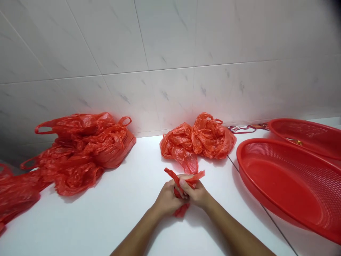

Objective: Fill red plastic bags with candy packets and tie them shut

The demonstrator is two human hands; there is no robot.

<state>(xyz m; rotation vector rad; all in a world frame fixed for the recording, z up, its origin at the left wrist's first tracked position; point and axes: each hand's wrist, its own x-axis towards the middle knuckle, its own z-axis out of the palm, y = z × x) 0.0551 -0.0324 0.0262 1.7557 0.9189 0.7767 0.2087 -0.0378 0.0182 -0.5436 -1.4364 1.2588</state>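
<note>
White counter point(112, 227) | red plastic bag point(183, 176) prob. pinched betw. left hand point(167, 199) & right hand point(194, 192)

Only the person's bare forearms and hands show. The left forearm point(135, 236) and right forearm point(236, 229) are slim and smooth, narrowing to slender wrists. The left hand point(167, 199) and right hand point(194, 193) have lean, tapered fingers, and the right thumb point(182, 184) ends in a short, trimmed nail. The picture's lower edge cuts off both arms, hiding anything worn higher up.
</note>
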